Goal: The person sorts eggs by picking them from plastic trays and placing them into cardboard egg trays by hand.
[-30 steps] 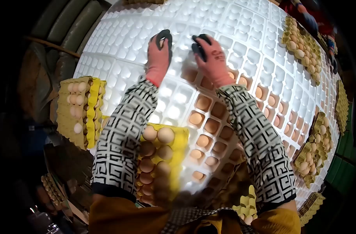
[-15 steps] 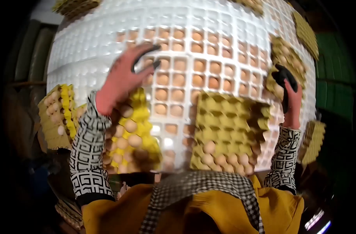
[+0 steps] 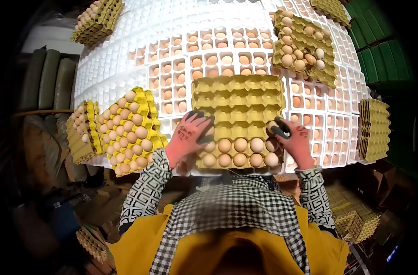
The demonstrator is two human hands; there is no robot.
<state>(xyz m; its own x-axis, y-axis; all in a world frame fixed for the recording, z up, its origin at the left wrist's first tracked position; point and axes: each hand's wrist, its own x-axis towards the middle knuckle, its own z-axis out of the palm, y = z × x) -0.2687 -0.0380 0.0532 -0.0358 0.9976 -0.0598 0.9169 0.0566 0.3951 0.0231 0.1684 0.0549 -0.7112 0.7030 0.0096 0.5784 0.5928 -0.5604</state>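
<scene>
A cardboard egg tray (image 3: 238, 98) lies in front of me, with two rows of brown eggs (image 3: 240, 159) along its near side and bare hollows farther back. At the tray's left edge my left hand (image 3: 189, 136), in a pink glove with dark fingertips, curls around an egg that its fingers partly cover. My right hand (image 3: 294, 140), gloved alike, pinches another egg (image 3: 272, 126) at the right edge, level with the third row. Both hands are low over the tray.
White foam trays (image 3: 167, 82) with eggs in many cells cover the table. A yellow tray of eggs (image 3: 126, 128) stands left, a partly filled cardboard tray (image 3: 305, 46) back right. Stacked cardboard trays (image 3: 374, 130) sit at the right edge. Green crates (image 3: 378, 55) stand beyond.
Both hands have come in from far apart over the foam trays to the cardboard tray's sides. Each now has an egg. The tray shows more eggs in its near rows.
</scene>
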